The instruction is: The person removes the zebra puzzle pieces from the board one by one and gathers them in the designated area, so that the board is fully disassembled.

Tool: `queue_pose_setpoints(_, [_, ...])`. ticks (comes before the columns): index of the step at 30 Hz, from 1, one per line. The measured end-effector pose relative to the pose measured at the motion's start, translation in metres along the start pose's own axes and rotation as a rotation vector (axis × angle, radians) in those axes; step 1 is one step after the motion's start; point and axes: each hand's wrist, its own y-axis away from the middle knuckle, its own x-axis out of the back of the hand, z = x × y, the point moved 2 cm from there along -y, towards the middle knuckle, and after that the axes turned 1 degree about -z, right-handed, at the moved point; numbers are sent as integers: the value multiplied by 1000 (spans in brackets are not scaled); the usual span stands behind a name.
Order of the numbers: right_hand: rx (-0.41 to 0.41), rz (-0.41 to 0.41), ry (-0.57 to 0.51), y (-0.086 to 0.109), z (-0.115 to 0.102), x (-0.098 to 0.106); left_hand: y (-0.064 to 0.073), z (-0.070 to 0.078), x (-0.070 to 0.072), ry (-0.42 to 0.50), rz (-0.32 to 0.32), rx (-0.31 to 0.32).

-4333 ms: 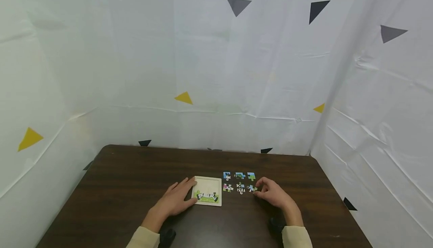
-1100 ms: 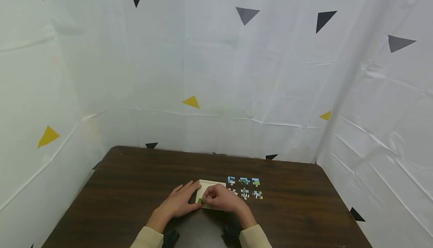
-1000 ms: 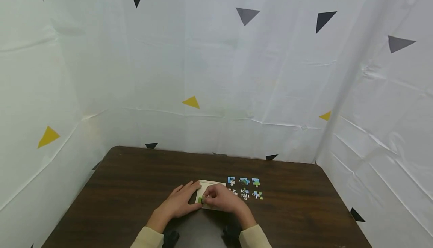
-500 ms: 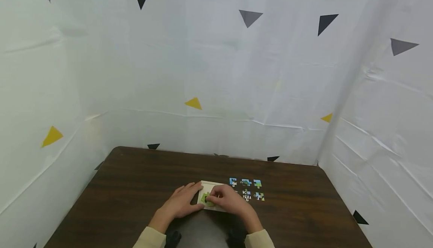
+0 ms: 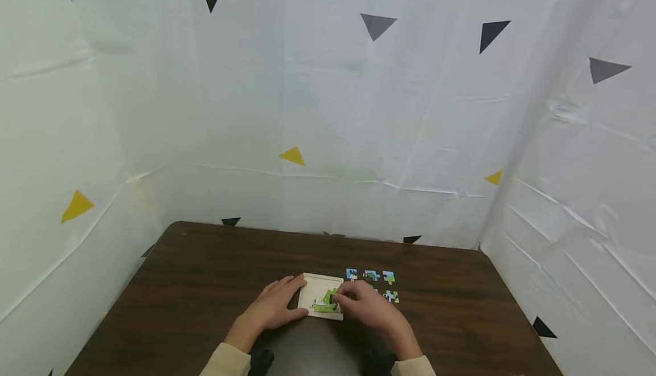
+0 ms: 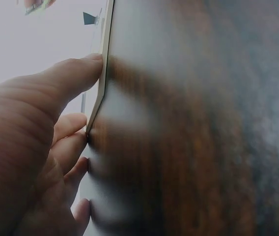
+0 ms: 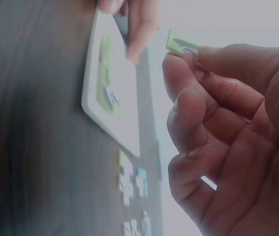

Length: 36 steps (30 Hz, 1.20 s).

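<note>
A square wooden puzzle tray [image 5: 320, 281] lies flat on the table, with green picture pieces [image 5: 319, 308] along its near side. My left hand [image 5: 271, 307] rests at its left side. In the left wrist view, the thumb [image 6: 75, 73] touches the tray's edge [image 6: 105, 49] and the other fingers extend past its corner. Over the tray's right part, my right hand [image 5: 374, 310] pinches a green puzzle piece [image 7: 179, 43] between thumb and forefinger; the right wrist view shows it clear of the tray, with a dark patch on it.
Several loose puzzle pieces [image 5: 371, 276] lie in two rows right of the tray; the right hand hides part of the nearer row. The brown table [image 5: 246, 256] meets white sheeting [image 5: 359, 205] at its back and sides.
Over the last second my right hand has lifted a green piece from the tray's near left part and carried it rightward. My left hand stays at the tray's left side.
</note>
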Motion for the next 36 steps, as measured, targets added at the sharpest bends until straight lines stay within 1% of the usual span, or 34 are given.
queue_pose_setpoints(5, [-60, 2, -43, 11, 14, 8, -1, -1, -2, 2, 4, 11])
queue_pose_setpoints(9, [-108, -45, -59, 18, 23, 14, -1, -2, -2, -3, 12, 19])
queue_pose_setpoints(12, [-133, -93, -44, 22, 29, 15, 0, -1, -3, -6, 6, 30])
queue_pose_setpoints(15, [-160, -119, -30, 25, 34, 14, -1, 0, -2, -5, 9, 30])
queue_pose_setpoints(20, [-205, -123, -16, 28, 41, 14, -1, 0, -3, -8, 14, 23])
queue_pose_setpoints(22, [-199, -93, 5, 29, 44, 15, 0, -1, -3, -8, 10, 26])
queue_pose_setpoints(26, [-207, 10, 88, 30, 44, 19, 2, -3, -4, -7, 2, 35])
queue_pose_setpoints(28, [-212, 29, 95, 30, 43, 21, 3, -4, -4, -5, 0, 41])
queue_pose_setpoints(30, [-210, 7, 63, 30, 41, 21, 3, -6, -4, -13, -2, 45])
queue_pose_setpoints(33, [-193, -49, 7, 29, 40, 19, 2, -6, -2, -18, 2, 48])
queue_pose_setpoints(36, [-187, -80, -5, 27, 40, 15, 3, -5, -1, -22, 2, 45])
